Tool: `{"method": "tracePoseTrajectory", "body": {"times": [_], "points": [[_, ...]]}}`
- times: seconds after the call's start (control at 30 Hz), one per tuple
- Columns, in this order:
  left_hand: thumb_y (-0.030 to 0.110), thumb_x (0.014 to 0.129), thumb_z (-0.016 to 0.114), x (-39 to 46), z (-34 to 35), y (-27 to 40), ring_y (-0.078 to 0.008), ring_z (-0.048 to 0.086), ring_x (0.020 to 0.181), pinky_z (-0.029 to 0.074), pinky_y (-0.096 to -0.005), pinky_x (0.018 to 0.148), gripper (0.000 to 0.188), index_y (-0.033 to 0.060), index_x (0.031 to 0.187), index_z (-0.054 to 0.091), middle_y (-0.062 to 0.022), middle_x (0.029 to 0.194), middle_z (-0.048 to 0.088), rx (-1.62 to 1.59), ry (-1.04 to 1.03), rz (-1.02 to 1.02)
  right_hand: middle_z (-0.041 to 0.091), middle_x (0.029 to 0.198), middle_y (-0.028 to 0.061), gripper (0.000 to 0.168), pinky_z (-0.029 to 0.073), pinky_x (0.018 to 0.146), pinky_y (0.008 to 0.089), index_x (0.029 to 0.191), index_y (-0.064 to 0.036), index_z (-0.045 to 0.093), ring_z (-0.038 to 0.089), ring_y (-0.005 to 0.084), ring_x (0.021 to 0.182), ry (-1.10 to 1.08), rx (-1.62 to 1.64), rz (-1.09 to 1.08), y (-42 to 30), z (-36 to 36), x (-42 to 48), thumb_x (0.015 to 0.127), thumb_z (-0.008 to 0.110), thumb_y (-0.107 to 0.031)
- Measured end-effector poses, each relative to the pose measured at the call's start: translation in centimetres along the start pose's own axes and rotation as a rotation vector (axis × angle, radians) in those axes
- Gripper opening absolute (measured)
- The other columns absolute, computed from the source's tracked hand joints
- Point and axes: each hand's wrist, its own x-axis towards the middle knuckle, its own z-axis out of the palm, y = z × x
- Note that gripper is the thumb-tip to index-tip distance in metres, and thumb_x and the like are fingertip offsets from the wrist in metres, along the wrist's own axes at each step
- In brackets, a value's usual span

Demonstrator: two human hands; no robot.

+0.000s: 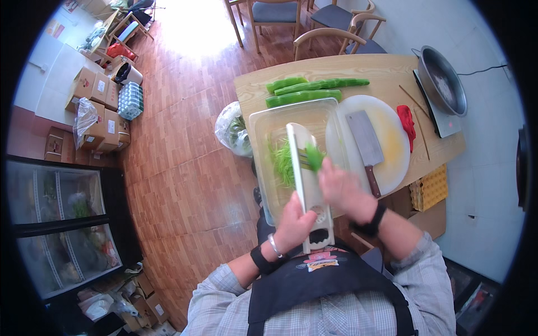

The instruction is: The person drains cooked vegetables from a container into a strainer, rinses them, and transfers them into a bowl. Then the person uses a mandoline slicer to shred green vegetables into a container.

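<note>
My left hand (294,222) grips the near part of a white handheld grater (299,176), which slants over a clear plastic tub (265,201). On the grater's slotted face, my right hand (342,185) presses a piece of green vegetable (314,157); hand and piece are blurred. Thin green shreds (283,161) lie in the tub, left of the grater. Right of the tub, a cleaver (365,136) with a wooden handle rests on a round white cutting board (395,168). Several peeled green stalks (304,98) lie beyond the tub.
A steel bowl (441,82) stands on a scale (449,126) at the table's far right. Near it lie a red cloth (405,128) and chopsticks (421,134). A plastic bag of peelings (233,130) sits left of the table. Chairs (275,12) stand beyond; cardboard boxes (98,126) line the left wall.
</note>
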Motion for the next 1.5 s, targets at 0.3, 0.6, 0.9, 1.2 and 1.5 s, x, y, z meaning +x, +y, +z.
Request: {"method": "tracePoseTrajectory", "body": {"times": [0.3,0.6,0.9,1.2,1.5], "points": [[0.002,0.086,0.055,0.5,0.0,-0.7,-0.0242,0.066,0.099,0.054,-0.0380,0.088,0.043,-0.0043,0.128,0.052,-0.0167,0.110,0.068,-0.092,0.036,0.009,0.069,0.075,0.0206,0.027,0.054,0.056,0.0565,0.115,0.001,0.051,0.069,0.0392,0.062,0.020,0.043,-0.089,-1.1,0.2,-1.6,0.102,0.049,-0.023],[0.003,0.086,0.055,0.8,-0.2,-0.6,-0.0203,0.067,0.095,0.055,-0.0358,0.083,0.040,-0.0029,0.126,0.052,-0.0166,0.105,0.069,-0.127,0.119,-0.028,0.071,0.077,0.0193,0.026,0.054,0.056,0.0571,0.114,0.001,0.048,0.070,0.0407,0.062,-0.089,0.028,-0.061,-2.6,-1.0,-1.6,0.101,0.050,-0.021],[-0.001,0.085,0.054,-0.2,0.6,0.0,-0.0185,0.065,0.096,0.054,-0.0342,0.086,0.041,-0.0034,0.127,0.053,-0.0105,0.106,0.067,-0.128,0.005,-0.026,0.069,0.074,0.0225,0.024,0.053,0.056,0.0561,0.108,0.000,0.047,0.068,0.0415,0.062,-0.086,-0.090,-0.140,1.4,-0.5,0.8,0.103,0.048,-0.023],[0.000,0.085,0.054,-1.7,0.6,2.3,-0.0280,0.066,0.106,0.052,-0.0383,0.094,0.045,-0.0059,0.129,0.052,-0.0200,0.112,0.067,0.045,-0.081,0.018,0.068,0.073,0.0165,0.031,0.051,0.050,0.0454,0.115,-0.003,0.052,0.066,0.0310,0.055,0.144,0.334,0.263,5.5,-1.4,5.1,0.107,0.047,-0.033],[-0.004,0.085,0.052,-0.5,-0.9,0.4,-0.0170,0.064,0.105,0.054,-0.0326,0.093,0.048,-0.0046,0.133,0.049,-0.0107,0.118,0.065,-0.245,0.029,-0.090,0.066,0.091,0.0076,0.030,0.041,0.047,0.0216,0.113,-0.001,0.057,0.059,0.0101,0.059,-0.323,1.639,0.517,1.5,-4.4,-0.2,0.103,0.060,-0.030]]}}
